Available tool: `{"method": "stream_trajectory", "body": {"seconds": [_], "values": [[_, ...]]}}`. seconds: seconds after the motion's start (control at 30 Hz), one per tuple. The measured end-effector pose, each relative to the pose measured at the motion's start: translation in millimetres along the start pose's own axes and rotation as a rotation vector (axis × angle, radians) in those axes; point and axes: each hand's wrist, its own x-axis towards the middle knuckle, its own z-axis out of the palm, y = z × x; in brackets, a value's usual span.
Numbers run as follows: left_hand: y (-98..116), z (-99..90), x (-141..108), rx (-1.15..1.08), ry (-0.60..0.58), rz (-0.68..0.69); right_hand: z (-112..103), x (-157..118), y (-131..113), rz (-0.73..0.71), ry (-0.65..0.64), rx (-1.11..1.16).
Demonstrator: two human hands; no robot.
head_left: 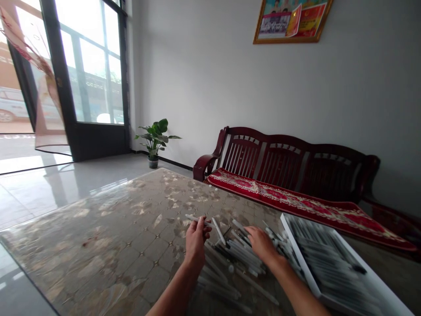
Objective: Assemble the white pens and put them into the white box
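My left hand (196,240) is closed around a slim whitish pen (191,217), whose tip points out to the left. Over the heap, my right hand (262,244) has its fingers closed at the end of another pale pen (239,225); its fingertips are partly hidden. Beneath and between both hands lie many loose translucent pens and pen parts (245,255), some with dark portions. One white pen (219,231) lies apart, close to my left fingers. To the right of my right forearm, a white box (309,274) holds rows of similar pens, blurred.
The table (108,245) has a patterned, shiny cover. Behind it stands a dark red wooden bench (283,153) with a red floral runner (263,188). A potted plant (153,142) is on the floor near the glass door (90,74). A framed picture (292,22) hangs above.
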Motion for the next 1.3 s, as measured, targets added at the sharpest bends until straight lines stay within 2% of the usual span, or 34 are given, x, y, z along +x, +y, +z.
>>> {"method": "stream_trajectory", "body": {"seconds": [0.1, 0.2, 0.3, 0.63, 0.9, 1.07, 1.3], "values": [[-2.3, 3.7, -3.6, 0.014, -0.040, -0.018, -9.1, -8.1, 7.7, 0.073, 0.046, 0.042], [-3.9, 4.1, -5.5, 0.023, -0.063, -0.053, -17.9, 2.6, 4.4, 0.225, 0.087, 0.013], [-4.1, 3.6, -5.7, 0.006, -0.072, -0.113, -23.1, 17.2, -5.8, 0.299, 0.050, -0.031], [-5.5, 9.7, -8.1, 0.011, -0.089, -0.210, -37.7, 19.5, -35.4, 0.339, -0.142, -0.150], [-4.7, 10.9, -12.4, 0.096, -0.104, -0.211, -45.3, 17.4, -37.3, 0.353, -0.215, -0.143], [-7.1, 12.7, -12.9, 0.067, -0.098, -0.227, -46.3, 0.7, -37.4, 0.285, -0.116, -0.090], [-5.5, 13.2, -14.4, -0.038, -0.016, -0.245, -31.7, -36.4, -52.1, 0.047, 0.214, 0.337]]}}
